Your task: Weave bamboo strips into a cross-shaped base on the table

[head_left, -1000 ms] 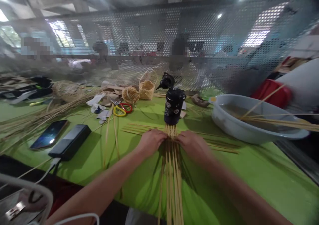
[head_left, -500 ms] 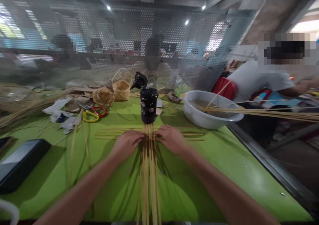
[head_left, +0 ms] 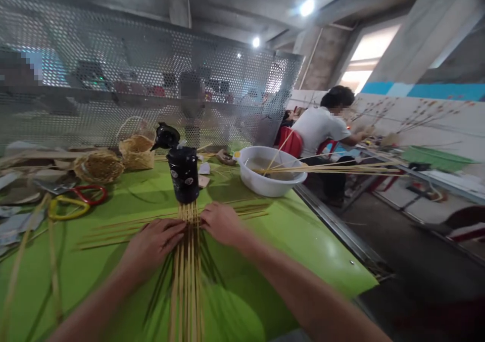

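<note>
On the bench [head_left: 322,266], touches 1 patch of crossed strips [head_left: 190,213], 1 black tumbler [head_left: 183,174] at its 12 o'clock, with left hand [head_left: 157,242] at 9, right hand [head_left: 222,225] at 3. Curls fingers [head_left: 175,226] at its edges; cannot tell whether gripping. Has 1 pair of scissors [head_left: 77,192] near 10, 2 baskets [head_left: 99,168] near 11, 1 basin [head_left: 273,186] at 2.

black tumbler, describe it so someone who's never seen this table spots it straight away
On the green tabletop, follow the light strips running between the left hand and right hand to their far visible end. The black tumbler stands there upright. Pale round markings dot its dark sides, setting it apart from the tan woven baskets on its left and the white basin on its right.
</note>
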Motion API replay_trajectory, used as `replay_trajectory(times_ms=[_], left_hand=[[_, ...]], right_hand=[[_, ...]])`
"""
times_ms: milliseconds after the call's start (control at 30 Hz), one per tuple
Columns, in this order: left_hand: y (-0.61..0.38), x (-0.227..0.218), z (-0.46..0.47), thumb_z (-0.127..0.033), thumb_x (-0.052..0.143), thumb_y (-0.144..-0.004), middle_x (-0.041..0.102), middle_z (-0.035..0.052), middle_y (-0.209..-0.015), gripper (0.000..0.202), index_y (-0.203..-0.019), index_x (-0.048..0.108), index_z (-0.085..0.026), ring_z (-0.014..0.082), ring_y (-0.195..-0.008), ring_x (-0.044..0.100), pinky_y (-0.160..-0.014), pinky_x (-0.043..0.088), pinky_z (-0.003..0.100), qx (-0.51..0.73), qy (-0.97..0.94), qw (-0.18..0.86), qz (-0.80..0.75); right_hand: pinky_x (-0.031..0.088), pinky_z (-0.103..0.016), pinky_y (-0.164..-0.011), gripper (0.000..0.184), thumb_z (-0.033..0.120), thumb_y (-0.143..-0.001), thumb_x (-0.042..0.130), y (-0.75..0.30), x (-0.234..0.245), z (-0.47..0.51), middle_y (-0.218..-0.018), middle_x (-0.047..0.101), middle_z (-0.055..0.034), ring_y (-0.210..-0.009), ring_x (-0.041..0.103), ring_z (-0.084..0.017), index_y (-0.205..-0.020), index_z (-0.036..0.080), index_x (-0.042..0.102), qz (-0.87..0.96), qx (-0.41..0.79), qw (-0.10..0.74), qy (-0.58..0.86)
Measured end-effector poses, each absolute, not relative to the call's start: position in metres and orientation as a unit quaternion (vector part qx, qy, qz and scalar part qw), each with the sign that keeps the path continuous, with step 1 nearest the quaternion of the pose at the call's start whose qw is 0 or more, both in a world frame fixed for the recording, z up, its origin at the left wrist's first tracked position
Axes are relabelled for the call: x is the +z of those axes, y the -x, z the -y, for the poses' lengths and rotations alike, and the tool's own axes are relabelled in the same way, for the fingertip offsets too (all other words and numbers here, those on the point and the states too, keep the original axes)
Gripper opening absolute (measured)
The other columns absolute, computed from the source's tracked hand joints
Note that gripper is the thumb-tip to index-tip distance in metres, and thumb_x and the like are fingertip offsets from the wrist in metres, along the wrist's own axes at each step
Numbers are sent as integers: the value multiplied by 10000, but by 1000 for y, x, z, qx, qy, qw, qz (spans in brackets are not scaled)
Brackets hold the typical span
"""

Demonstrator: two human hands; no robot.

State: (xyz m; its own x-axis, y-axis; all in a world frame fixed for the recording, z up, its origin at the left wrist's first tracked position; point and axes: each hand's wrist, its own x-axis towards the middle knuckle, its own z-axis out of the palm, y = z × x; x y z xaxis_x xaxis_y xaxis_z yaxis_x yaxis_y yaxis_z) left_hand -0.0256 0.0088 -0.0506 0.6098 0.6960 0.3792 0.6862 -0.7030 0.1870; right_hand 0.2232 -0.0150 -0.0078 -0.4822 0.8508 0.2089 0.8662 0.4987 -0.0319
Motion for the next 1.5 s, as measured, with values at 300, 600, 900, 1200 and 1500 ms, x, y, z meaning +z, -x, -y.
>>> replay_trajectory(times_ms=[300, 600, 900, 1200, 1500], left_hand=[[28, -57, -12, -542, 406, -1052, 739, 41, -1298, 457, -1225, 775, -335, 277, -1131, 698, -998, 547, 457, 197, -911, -10, -362], [31, -62, -15, -465, 445, -1038, 722, 29, -1334, 399, -1251, 761, -348, 270, -1139, 697, -1002, 547, 440, 189, -917, -12, -351], [28, -60, -16, -552, 411, -1036, 749, 27, -1284, 457, -1218, 777, -349, 266, -1135, 706, -1014, 549, 434, 206, -910, -9, -360], [22, -42, -5, -537, 328, -1048, 718, 79, -1356, 564, -1375, 684, -245, 287, -1250, 644, -1125, 476, 463, 188, -898, 62, -392], [12, -38, 2, -498, 354, -1066, 697, 40, -1384, 512, -1402, 658, -260, 269, -1310, 590, -1153, 428, 444, 190, -888, 67, -413]], right_hand=[[510, -348, -772, 114, 199, -980, 637, -221, -17, 12, -965, 750, -84, -940, 674, -267, -933, 165, 735, 867, -90, 117, 476], [519, -331, -807, 119, 131, -995, 592, -219, -21, 12, -980, 734, -95, -942, 654, -240, -968, 141, 708, 869, -89, 113, 474], [529, -331, -809, 106, 147, -989, 598, -220, -25, 11, -990, 732, -88, -931, 653, -233, -968, 157, 702, 866, -93, 126, 475], [452, -299, -862, 124, 259, -996, 654, -251, 12, 41, -1073, 727, -82, -1017, 638, -215, -1064, 183, 726, 799, -2, 252, 546], [405, -296, -715, 173, 300, -989, 580, -343, -40, 130, -906, 717, -51, -798, 617, -202, -1021, 206, 722, 687, -36, 340, 641]])
